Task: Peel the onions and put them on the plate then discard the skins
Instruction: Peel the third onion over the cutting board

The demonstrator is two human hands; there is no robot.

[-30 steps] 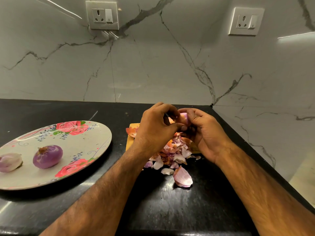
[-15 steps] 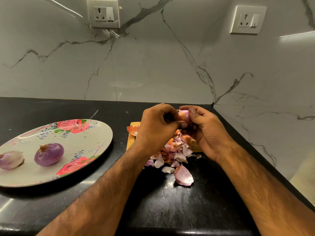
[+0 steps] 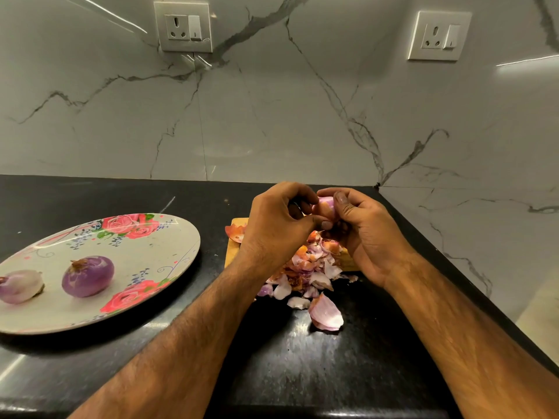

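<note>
1. Left hand and right hand both grip a small onion above the skin pile.
2. Two peeled onions lie on the floral plate.
3. Chopping board lies beneath the skins.

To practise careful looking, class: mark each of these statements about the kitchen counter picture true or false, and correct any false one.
1. Two onions lie on the flowered plate. True: a purple onion and a paler onion.
2. The left hand and right hand hold an onion between them. True.
3. The pile of skins sits on the plate. False: it lies on the wooden board and black counter, right of the plate.
4. The two plated onions touch each other. False: plate shows between them.
5. Two wall sockets are in view. True: left socket, right socket.
</note>
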